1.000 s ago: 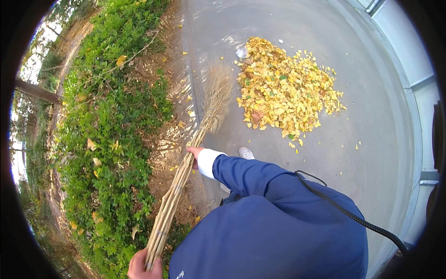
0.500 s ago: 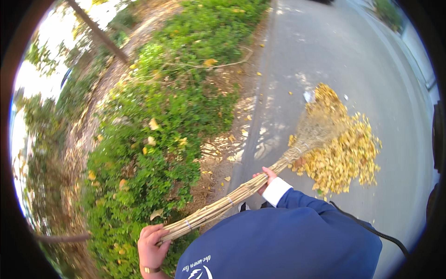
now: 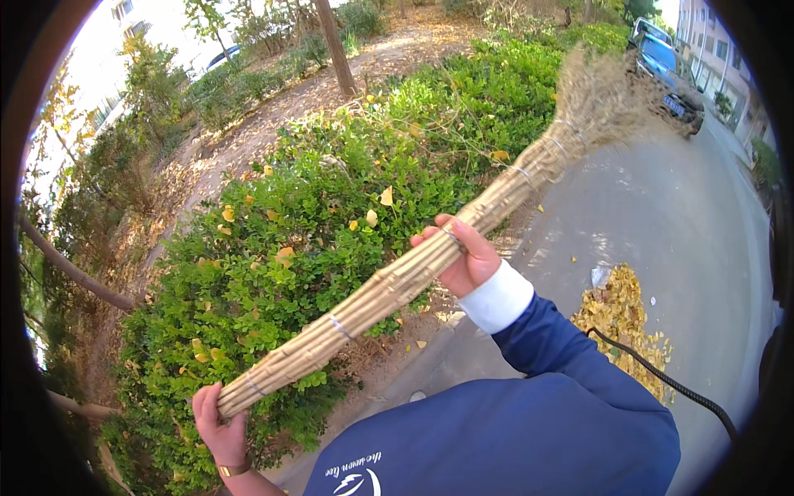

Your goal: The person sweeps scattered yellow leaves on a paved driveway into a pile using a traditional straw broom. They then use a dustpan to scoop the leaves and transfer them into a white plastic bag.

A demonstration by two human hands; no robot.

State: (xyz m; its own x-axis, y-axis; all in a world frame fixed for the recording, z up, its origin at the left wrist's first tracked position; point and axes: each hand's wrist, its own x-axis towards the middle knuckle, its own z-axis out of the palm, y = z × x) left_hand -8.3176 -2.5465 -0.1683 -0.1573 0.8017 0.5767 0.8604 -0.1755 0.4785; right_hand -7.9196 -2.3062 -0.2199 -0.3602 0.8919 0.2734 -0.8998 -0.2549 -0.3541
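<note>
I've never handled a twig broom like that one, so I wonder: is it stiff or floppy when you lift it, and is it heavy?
The broom probably stays stiff along its handle: it is a tight bundle of canes bound with bands and runs straight between the left hand and the right hand. Its twig head looks wispy, so likely springy. Both hands grip it, which hints at some weight.
</note>
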